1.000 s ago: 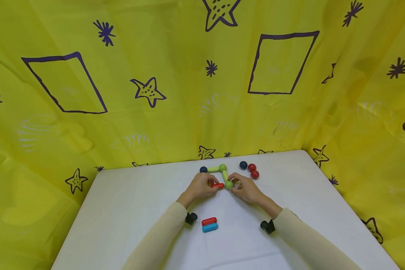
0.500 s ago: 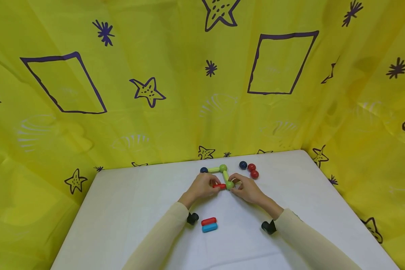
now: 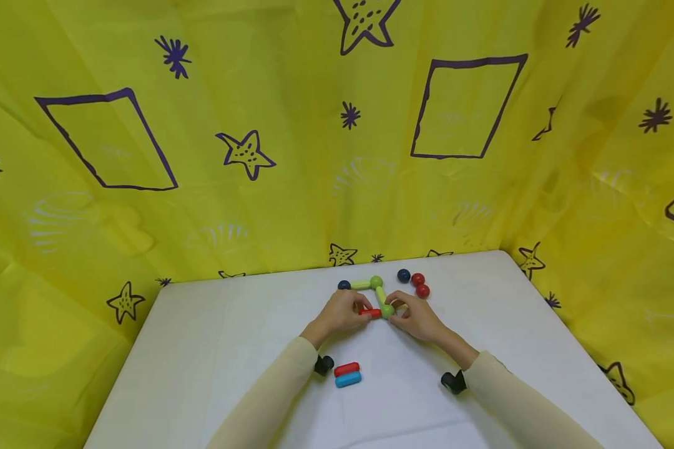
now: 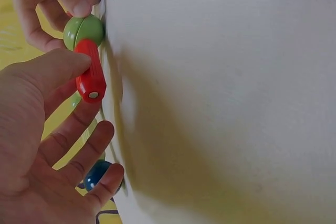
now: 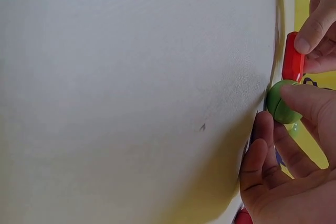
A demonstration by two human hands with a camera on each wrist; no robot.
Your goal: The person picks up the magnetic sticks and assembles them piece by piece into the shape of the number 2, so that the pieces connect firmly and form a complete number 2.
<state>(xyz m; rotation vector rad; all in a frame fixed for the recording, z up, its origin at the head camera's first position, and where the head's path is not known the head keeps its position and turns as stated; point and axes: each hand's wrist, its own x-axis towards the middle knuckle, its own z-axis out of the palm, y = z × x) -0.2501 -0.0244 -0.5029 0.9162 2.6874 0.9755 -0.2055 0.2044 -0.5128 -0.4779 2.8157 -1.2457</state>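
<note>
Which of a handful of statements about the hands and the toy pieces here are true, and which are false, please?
1. The left hand pinches a glossy red faceted stick. True.
2. A second red stick and a glossy blue stick lie side by side on the white-covered table. True.
3. The right hand holds the blue stick. False: it holds a glossy light-green ball.
4. A light-green stick runs between the held ball and another light-green ball. True.
5. Three loose red balls lie beyond the right hand. False: two glossy red balls and one dark blue ball lie there.
</note>
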